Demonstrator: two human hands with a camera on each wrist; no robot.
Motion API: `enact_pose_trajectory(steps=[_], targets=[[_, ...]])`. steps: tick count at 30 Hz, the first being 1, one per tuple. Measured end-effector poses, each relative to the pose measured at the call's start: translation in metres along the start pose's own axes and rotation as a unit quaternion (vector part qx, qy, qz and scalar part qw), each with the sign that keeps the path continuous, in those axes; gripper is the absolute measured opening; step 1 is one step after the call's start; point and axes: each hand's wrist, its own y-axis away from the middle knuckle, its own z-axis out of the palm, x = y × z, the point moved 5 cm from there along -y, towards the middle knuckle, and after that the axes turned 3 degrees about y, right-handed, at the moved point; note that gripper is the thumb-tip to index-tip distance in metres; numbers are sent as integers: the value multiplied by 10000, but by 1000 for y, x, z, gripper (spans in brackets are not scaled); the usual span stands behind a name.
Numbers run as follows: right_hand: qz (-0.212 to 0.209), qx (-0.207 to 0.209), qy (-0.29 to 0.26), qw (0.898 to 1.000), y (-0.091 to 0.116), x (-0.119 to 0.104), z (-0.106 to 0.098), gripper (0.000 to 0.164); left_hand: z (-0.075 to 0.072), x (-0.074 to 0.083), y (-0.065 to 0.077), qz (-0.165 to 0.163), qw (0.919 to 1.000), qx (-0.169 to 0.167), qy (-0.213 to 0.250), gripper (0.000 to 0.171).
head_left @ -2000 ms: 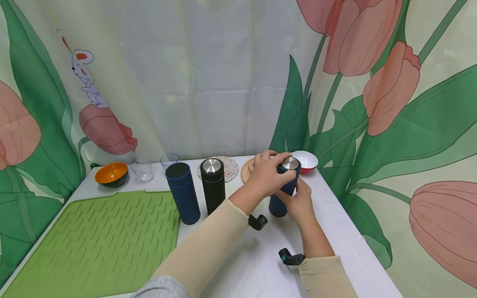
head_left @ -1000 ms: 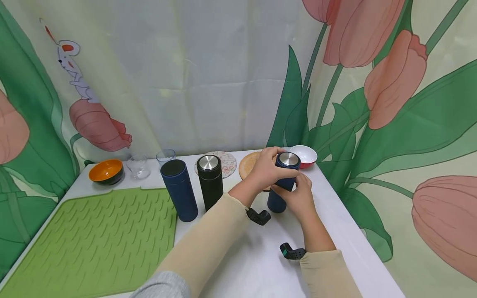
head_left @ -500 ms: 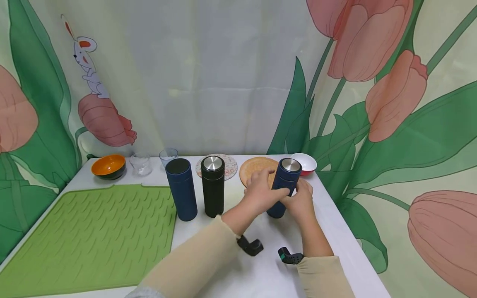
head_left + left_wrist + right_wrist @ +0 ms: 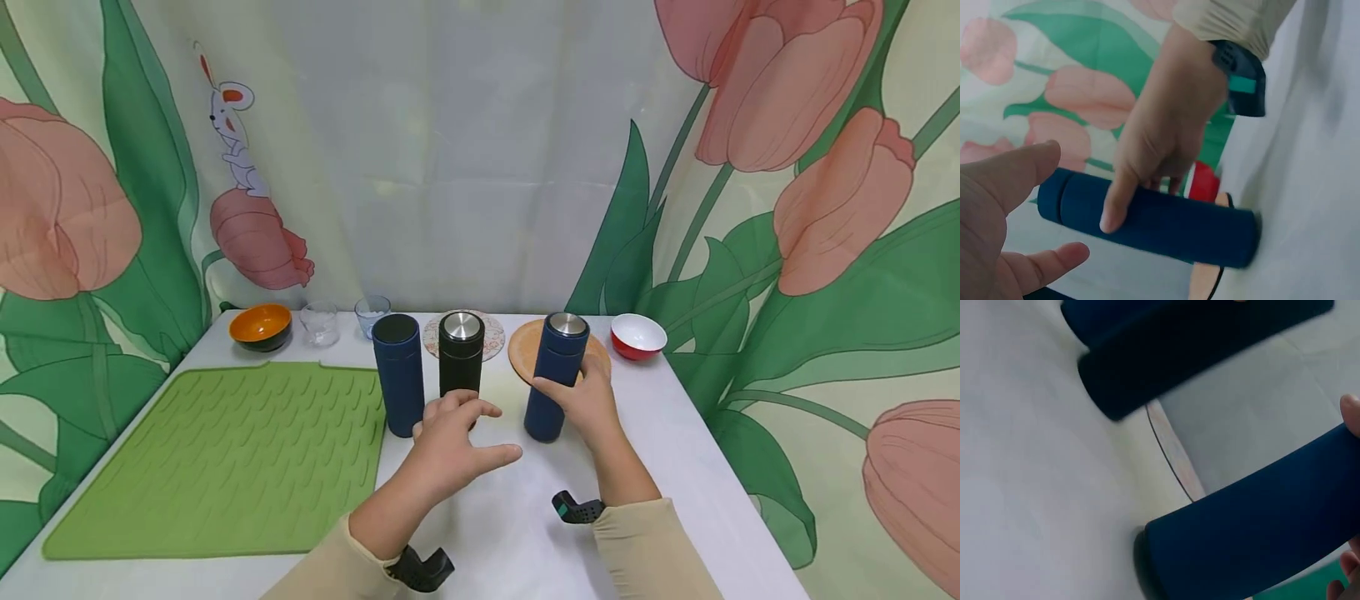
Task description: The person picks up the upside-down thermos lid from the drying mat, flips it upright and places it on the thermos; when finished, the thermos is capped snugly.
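Note:
A navy blue thermos flask (image 4: 550, 387) with a silver lid top stands on the right half of the table. My right hand (image 4: 591, 402) grips its middle, thumb across the near side and fingers behind. In the left wrist view the same blue flask (image 4: 1172, 222) has the right hand (image 4: 1157, 140) round it. My left hand (image 4: 450, 450) is apart from that flask, fingers spread and holding nothing. It hovers before a black thermos flask (image 4: 461, 354) and hides its lower part. Left of that stands another blue flask (image 4: 400, 379) with a dark lid.
A green ridged mat (image 4: 232, 462) covers the left of the table. Behind stand an orange bowl (image 4: 260, 323), two clear glasses (image 4: 321, 325) (image 4: 371, 312), a patterned round mat (image 4: 492, 337), a round wooden board (image 4: 522, 346) and a red-and-white bowl (image 4: 637, 336).
My left hand has let go of the right-hand blue flask and moved left and toward me. My right hand still holds that flask. The head view has shifted slightly.

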Motion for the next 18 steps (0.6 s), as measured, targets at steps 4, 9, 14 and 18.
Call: enact_pose_trajectory(steps=[4, 9, 14, 18], targets=[[-75, -311, -58, 9995, -3, -4, 23, 86, 0, -2, 2, -73, 10000, 19, -15, 56], [-164, -352, 23, 9992, -9, -7, 33, 85, 5, -9, 8, -133, 9999, -9, 32, 53], [68, -399, -1, 9992, -10, 1, 30, 87, 5, -14, 11, -205, 9998, 12, 31, 47], [205, -486, 34, 9986, -13, 4, 29, 88, 0, -16, 9, -195, 9997, 118, -85, 46]])
